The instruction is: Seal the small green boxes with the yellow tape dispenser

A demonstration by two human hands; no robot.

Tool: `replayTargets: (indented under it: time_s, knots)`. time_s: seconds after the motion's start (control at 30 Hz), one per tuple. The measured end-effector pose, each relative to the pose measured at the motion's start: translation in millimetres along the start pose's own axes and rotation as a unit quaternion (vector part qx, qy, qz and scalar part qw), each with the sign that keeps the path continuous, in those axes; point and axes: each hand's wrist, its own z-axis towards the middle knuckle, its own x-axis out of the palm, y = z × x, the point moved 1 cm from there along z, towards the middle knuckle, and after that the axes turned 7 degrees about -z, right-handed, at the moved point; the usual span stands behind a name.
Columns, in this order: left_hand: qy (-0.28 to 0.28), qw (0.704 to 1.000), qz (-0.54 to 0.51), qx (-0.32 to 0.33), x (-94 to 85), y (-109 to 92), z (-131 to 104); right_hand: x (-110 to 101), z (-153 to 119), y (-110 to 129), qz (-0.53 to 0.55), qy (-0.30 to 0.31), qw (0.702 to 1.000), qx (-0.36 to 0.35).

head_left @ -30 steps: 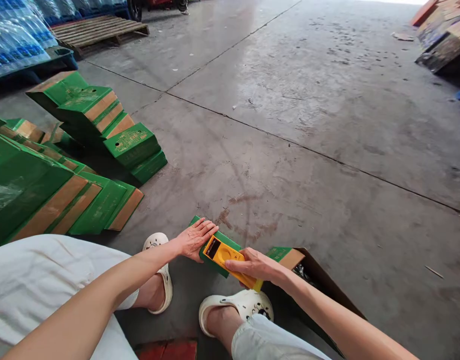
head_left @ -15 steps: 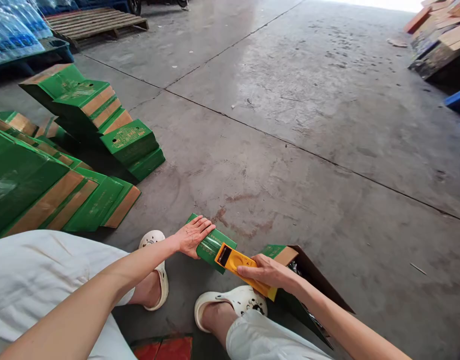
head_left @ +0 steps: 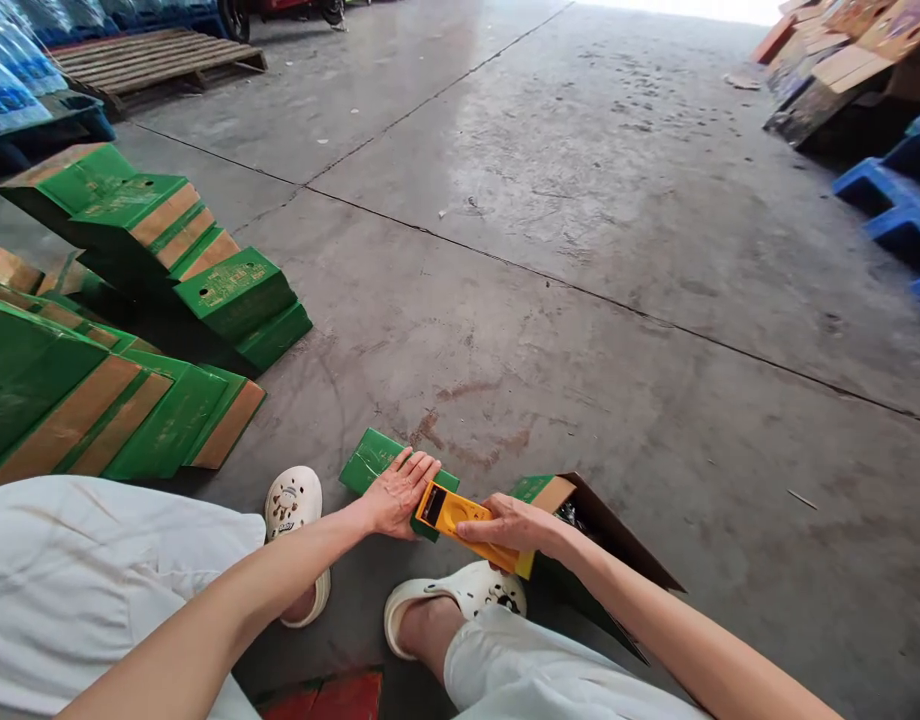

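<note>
My left hand (head_left: 401, 494) lies on a small green box (head_left: 374, 458), fingers stretched out flat across its top. In my right hand (head_left: 505, 526) is a yellow multimeter (head_left: 451, 513), with a dark display window and a round dial. The multimeter's display end overlaps the right end of the green box, close to my left fingertips. Whether the two touch, I cannot tell. Below my right forearm stands an open green carton (head_left: 536, 489) with its flap up; dark, shiny contents show only in part.
Stacked green cartons (head_left: 227, 295) stand on the left. A wooden pallet (head_left: 152, 60) and wrapped bottles (head_left: 10, 75) are farther back. Blue pallets (head_left: 891, 190) and cardboard boxes (head_left: 842, 75) line the right side. A red object (head_left: 332, 697) lies between my feet, which wear white clogs (head_left: 295, 505).
My left hand has slid right along the green box, from its far left end toward the multimeter. My right hand still holds the multimeter. The view has shifted to the right.
</note>
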Motion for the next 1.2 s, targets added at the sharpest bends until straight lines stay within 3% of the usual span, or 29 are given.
replayTargets:
  time_s: [0.27,0.4,0.57,1.03,1.2]
  knots:
    - [-0.005,1.0,0.005,0.013,-6.4,6.6,-0.7,-7.3,-17.5,-16.6,-0.06,-0.007,0.996,-0.071]
    - [-0.005,1.0,0.001,0.006,-5.9,3.5,0.7,-6.6,-47.6,-49.6,-0.068,-0.044,0.996,-0.037]
    - [-0.007,1.0,0.006,0.0,-5.5,-1.2,-1.4,18.1,-69.9,-80.8,-0.055,-0.082,0.995,0.015]
    - [-0.01,1.0,0.01,0.001,2.3,-0.2,-2.7,41.3,-13.9,-80.0,-0.078,-0.126,0.986,0.077]
    - [0.02,0.998,0.018,0.055,-4.9,-0.6,-6.4,39.2,-9.8,-83.8,-0.057,-0.1,0.991,0.073]
